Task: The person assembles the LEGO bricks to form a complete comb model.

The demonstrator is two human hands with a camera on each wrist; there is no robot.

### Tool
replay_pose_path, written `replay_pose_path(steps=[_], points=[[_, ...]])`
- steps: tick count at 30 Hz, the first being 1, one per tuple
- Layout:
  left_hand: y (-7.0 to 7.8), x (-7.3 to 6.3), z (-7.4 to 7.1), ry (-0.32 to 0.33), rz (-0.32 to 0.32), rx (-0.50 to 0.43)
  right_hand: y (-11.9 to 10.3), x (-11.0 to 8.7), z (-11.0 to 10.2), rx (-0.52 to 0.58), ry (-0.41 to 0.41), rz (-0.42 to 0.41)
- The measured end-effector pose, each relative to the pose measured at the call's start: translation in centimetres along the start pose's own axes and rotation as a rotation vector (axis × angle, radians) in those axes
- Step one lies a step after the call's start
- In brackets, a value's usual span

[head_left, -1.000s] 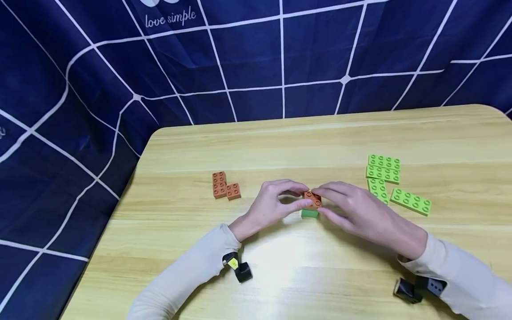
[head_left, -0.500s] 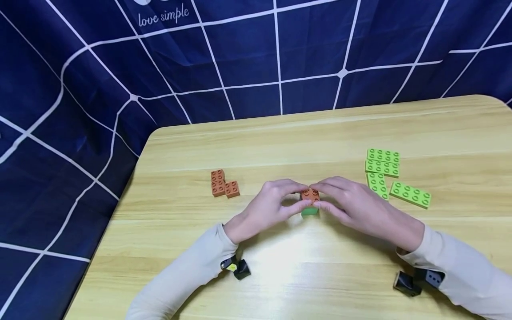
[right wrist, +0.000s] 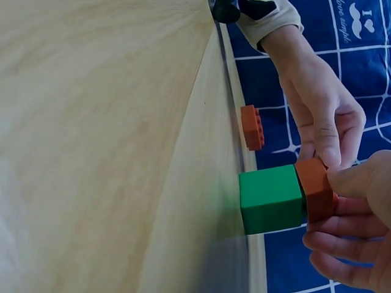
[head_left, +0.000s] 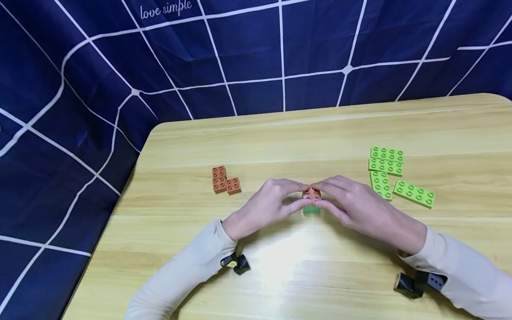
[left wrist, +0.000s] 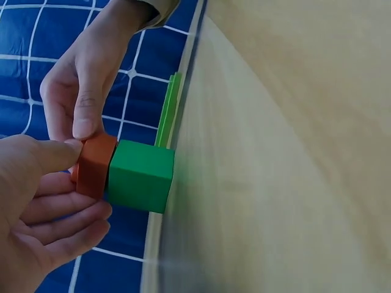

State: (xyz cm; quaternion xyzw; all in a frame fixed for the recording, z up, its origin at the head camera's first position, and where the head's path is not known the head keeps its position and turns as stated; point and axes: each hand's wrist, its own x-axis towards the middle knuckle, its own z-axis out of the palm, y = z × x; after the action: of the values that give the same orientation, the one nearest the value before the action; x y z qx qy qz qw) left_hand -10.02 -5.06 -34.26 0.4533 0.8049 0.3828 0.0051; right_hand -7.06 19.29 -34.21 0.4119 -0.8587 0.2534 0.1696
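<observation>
A small orange-brown toy building brick (head_left: 312, 194) with studs on top sits over a green block (left wrist: 140, 177) on the table. My left hand (head_left: 270, 202) pinches the brick from its left side between thumb and fingers. From the other side my right hand (head_left: 356, 206) pinches the same brick, and the fingertips of both hands nearly meet over it. Both wrist views show a thin dark gap between the orange-brown brick (right wrist: 316, 190) and the green block, with the brick slightly tilted.
Several orange-brown bricks (head_left: 219, 184) lie to the left on the wooden table (head_left: 192, 146). Flat lime-green bricks (head_left: 414, 194) lie to the right, beyond the right hand. A dark blue curtain with white lines (head_left: 252, 53) hangs behind the table.
The orange-brown brick, turned askew a second ago, has become squared over the green block. My right hand's fingertips have drawn in closer to the left hand's. The head view has shifted slightly.
</observation>
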Motion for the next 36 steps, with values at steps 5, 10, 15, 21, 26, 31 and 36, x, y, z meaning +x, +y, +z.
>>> replay_pose_path(steps=[5, 10, 15, 21, 26, 31, 36], points=[[0.3, 0.1, 0.0, -0.050, -0.052, 0.001, -0.1, 0.1, 0.1, -0.014, 0.013, 0.003], [0.3, 0.1, 0.0, -0.066, -0.078, 0.024, -0.1, 0.1, 0.1, -0.020, -0.006, 0.007], [0.5, 0.2, 0.0, -0.092, -0.119, 0.030, 0.0, 0.0, 0.2, -0.033, -0.030, 0.020], [0.7, 0.3, 0.0, -0.124, -0.129, 0.101, 0.0, 0.0, 0.3, -0.068, -0.038, -0.001], [1.0, 0.4, -0.1, -0.175, -0.050, 0.299, 0.0, 0.0, 0.4, -0.102, -0.045, -0.021], [1.4, 0.3, -0.1, -0.239, -0.008, 0.494, -0.2, 0.0, 0.4, -0.127, -0.051, -0.030], [1.5, 0.2, 0.1, -0.267, -0.014, 0.565, -0.2, -0.1, 0.4, -0.127, -0.069, -0.003]])
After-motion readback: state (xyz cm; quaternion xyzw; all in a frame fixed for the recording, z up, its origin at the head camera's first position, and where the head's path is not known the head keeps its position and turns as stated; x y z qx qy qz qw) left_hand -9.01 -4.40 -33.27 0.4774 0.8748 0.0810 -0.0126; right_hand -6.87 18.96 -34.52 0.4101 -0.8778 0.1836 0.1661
